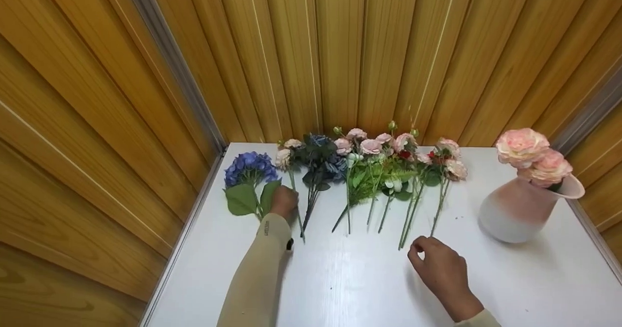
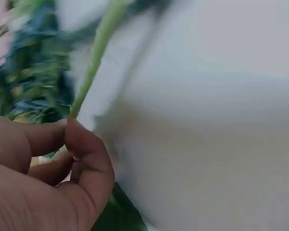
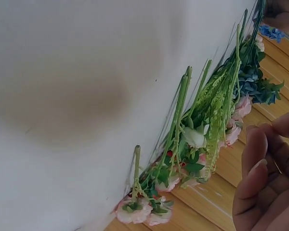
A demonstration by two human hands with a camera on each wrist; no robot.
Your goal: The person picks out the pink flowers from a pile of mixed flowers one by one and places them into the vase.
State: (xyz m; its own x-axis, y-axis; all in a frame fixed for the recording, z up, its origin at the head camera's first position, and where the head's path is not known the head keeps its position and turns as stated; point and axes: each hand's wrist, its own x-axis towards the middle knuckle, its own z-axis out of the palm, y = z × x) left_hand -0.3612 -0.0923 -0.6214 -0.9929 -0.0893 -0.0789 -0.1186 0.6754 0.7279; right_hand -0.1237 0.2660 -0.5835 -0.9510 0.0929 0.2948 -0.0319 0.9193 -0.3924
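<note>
My left hand (image 1: 285, 201) pinches a thin green stem (image 2: 94, 67) between thumb and index finger. That stem appears to belong to the pale peach flower (image 1: 283, 159), which lies on the white table. Just left of this hand is a blue hydrangea (image 1: 250, 167) with broad green leaves (image 1: 241, 199). Dark blue flowers (image 1: 335, 166) lie just to its right. Low over the table, my right hand (image 1: 440, 266) has loosely curled fingers, thumb and index tips touching, with nothing visible between them. Closest to it in the head view is the stem (image 1: 440, 205) of a pink flower (image 1: 456, 169).
Pink flowers (image 1: 371, 146), fern-like greenery (image 1: 359, 181) and white buds (image 1: 394, 185) lie in a row along the back of the table (image 1: 350, 278). A pink-and-white vase (image 1: 517, 215) holding large pink flowers (image 1: 522, 147) stands at the right. Wood-patterned panels (image 1: 340, 50) rise behind.
</note>
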